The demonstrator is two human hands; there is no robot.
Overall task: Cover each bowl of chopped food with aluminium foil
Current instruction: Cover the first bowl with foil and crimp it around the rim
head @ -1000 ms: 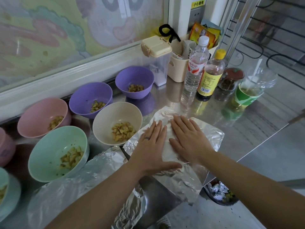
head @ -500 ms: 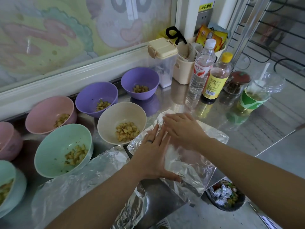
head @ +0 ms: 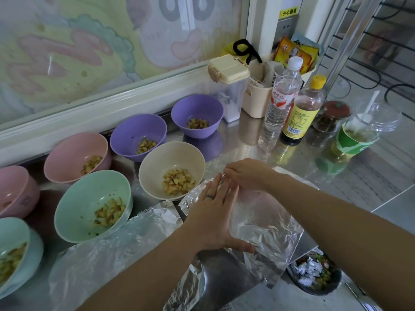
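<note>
- Firmly pinned: the crinkled silver sheet of aluminium foil [head: 265, 223] lies flat on the stainless-steel counter [head: 247, 149], at its near edge and just right of the bowls it is meant for. None of the bowls we can see is covered yet.
- Our left hand [head: 215, 216] rests palm-down on the sheet, fingers straight and close together, thumb spread toward the near edge. We judge that it anchors the light foil so it cannot slide.
- Our right hand [head: 247, 173] reaches across to the far corner, fingers curled and seemingly pinching the foil's edge, probably to lift it free.
- Just beside that corner stands the round cream plastic bowl [head: 152, 162] of pale chopped food, open. It looks to us the likeliest to be covered first.
- A second crumpled foil sheet [head: 112, 254] lies further left along the counter's near edge, in front of the mint-green bowl [head: 74, 205], within easy reach for a later bowl.
- Behind these, a pink bowl [head: 67, 153] and two purple bowls [head: 134, 131] line the window ledge, each holding a little chopped food.
- Off to the right, a clear plastic water bottle [head: 280, 104] and a yellow-capped sauce bottle [head: 303, 113] stand well apart from the work.
</note>
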